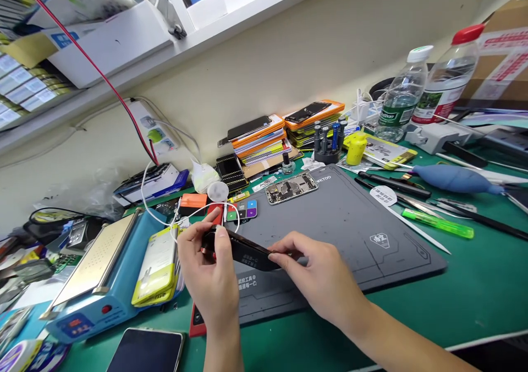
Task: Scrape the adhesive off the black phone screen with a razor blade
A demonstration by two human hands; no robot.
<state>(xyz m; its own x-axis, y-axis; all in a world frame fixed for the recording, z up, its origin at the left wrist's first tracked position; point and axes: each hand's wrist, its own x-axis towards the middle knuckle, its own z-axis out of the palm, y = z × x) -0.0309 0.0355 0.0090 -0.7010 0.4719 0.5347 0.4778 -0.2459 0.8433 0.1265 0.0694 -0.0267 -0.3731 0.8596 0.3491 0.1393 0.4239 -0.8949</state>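
Note:
My left hand (208,270) and my right hand (319,275) together hold a thin dark phone part (243,251), seen edge-on, just above the left end of a grey work mat (355,223). The left fingers pinch its left end and the right fingers pinch its right end. A white cable (165,218) runs close to the left hand. Farther back on the mat lies an opened phone body (291,187) with its inner parts showing.
A blue heating plate machine (94,284) with yellow-green phone boxes (159,264) stands at left. A dark phone (146,351) lies near the front edge. Tweezers, a green lighter (437,223), a blue air blower (451,178), two water bottles (402,94) and stacked phone boxes (259,135) crowd the right and back.

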